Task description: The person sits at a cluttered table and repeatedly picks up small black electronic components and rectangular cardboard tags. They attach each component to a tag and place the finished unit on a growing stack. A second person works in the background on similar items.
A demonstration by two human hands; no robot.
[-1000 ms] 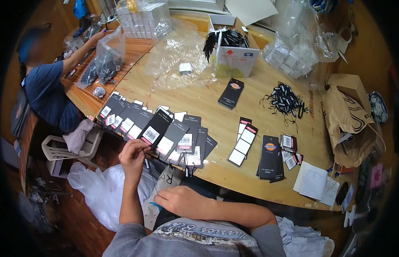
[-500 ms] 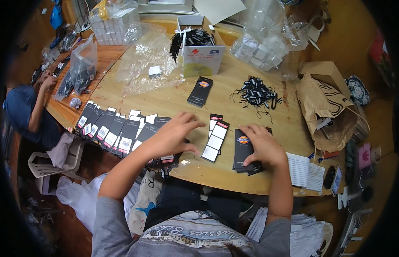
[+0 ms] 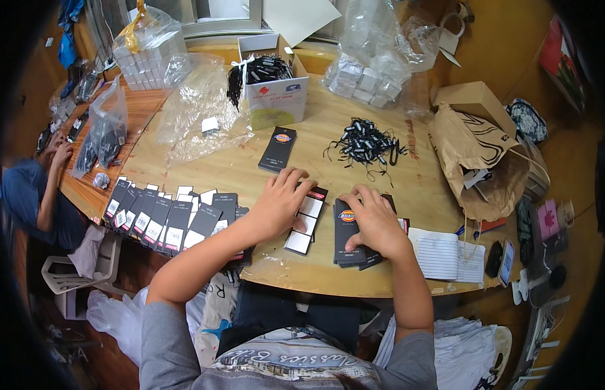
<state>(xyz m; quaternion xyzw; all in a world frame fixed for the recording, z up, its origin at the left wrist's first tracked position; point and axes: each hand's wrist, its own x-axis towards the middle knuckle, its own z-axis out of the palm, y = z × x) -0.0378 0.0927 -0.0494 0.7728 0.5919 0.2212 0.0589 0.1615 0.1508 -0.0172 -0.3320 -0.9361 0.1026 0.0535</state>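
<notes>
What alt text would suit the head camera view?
A person's left hand rests on black card tags with white labels, the right hand on a stack of black card tags, on a round wooden table.

You had even, fairly bright light on the wooden table (image 3: 380, 273), soft shadows only, glare on the plastic bags (image 3: 198, 110). Edges curved and darkened toward the black rim.

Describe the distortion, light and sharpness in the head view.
Head view: strong fisheye bend, round table edge curving, corners black; even soft light, mild glare on plastic bags; left hand, right hand and black cards reasonably sharp.
</notes>
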